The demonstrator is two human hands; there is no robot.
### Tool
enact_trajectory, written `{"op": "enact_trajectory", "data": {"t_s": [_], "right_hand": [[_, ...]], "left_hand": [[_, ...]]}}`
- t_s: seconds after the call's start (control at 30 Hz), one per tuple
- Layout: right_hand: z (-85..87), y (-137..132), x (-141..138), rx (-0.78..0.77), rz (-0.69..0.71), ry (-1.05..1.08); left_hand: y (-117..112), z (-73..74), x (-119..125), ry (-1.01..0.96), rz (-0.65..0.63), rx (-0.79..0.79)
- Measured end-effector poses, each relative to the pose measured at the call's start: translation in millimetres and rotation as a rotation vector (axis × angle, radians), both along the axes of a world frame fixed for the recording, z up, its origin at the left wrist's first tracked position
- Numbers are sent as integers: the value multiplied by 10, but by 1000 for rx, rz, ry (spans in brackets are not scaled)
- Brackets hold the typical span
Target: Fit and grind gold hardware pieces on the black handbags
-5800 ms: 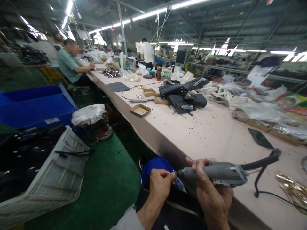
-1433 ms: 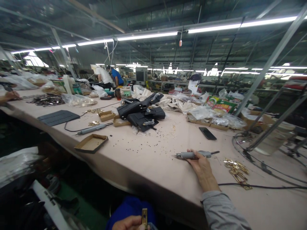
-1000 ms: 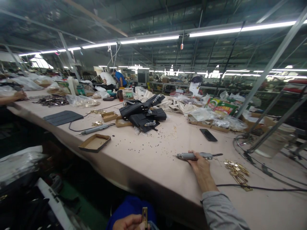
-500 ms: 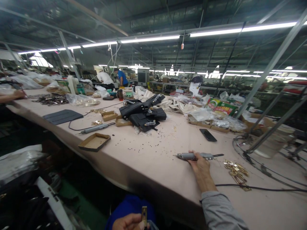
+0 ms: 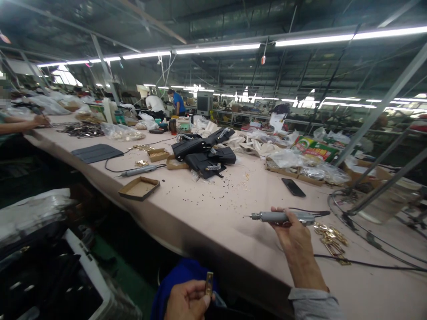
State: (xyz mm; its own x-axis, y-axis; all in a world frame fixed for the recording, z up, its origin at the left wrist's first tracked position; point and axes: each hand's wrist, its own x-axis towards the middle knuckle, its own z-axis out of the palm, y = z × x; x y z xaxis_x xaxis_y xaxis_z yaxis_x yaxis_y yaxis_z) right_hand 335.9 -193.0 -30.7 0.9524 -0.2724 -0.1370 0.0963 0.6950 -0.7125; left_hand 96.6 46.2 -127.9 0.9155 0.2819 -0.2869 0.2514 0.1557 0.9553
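Note:
My right hand (image 5: 293, 233) is closed around a grey electric screwdriver (image 5: 283, 217), holding it level just above the pink table (image 5: 207, 222), tip pointing left. Its black cord (image 5: 367, 262) trails off to the right. My left hand (image 5: 187, 300) is low at the bottom edge, below the table's front edge, pinching a small gold metal piece (image 5: 209, 284) upright between the fingers. A pile of gold metal fittings (image 5: 332, 238) lies just right of the screwdriver.
Black bags (image 5: 207, 155) are heaped mid-table with scattered small screws in front. A second screwdriver (image 5: 140, 170), shallow cardboard trays (image 5: 139, 187), a phone (image 5: 293, 187) and plastic-wrapped goods (image 5: 313, 166) lie about. Another person's arm (image 5: 23, 124) works at far left. Metal poles (image 5: 373, 178) slant at right.
My right hand has lifted the screwdriver slightly off the table. My left hand with the gold piece has come up a little into view. The camera shifted slightly left.

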Motion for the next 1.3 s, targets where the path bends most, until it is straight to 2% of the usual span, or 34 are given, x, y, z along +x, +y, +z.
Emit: {"op": "enact_trajectory", "data": {"t_s": [0.13, 0.23, 0.37, 0.47, 0.63, 0.87, 1.1, 1.3], "right_hand": [[310, 167, -557, -90, 29, -100], [431, 348, -963, -115, 111, -118], [419, 616, -1393, -156, 250, -121], [329, 802, -1578, -216, 289, -174], [155, 987, -1686, -321, 301, -272], [-52, 1050, -1695, -421, 313, -329], [-130, 1071, -1686, -435, 328, -324], [-136, 1094, -1702, -451, 343, -330]], "left_hand": [[-155, 152, -62, -51, 33, 116], [-217, 214, -88, -75, 53, 202], [-230, 227, -111, -98, 113, 379], [-216, 210, -115, -74, 126, 408], [-182, 177, -122, -52, 138, 391], [-146, 208, -148, -67, 96, 370], [-139, 180, -146, -69, 104, 368], [-139, 220, -157, -95, 98, 352]]}}
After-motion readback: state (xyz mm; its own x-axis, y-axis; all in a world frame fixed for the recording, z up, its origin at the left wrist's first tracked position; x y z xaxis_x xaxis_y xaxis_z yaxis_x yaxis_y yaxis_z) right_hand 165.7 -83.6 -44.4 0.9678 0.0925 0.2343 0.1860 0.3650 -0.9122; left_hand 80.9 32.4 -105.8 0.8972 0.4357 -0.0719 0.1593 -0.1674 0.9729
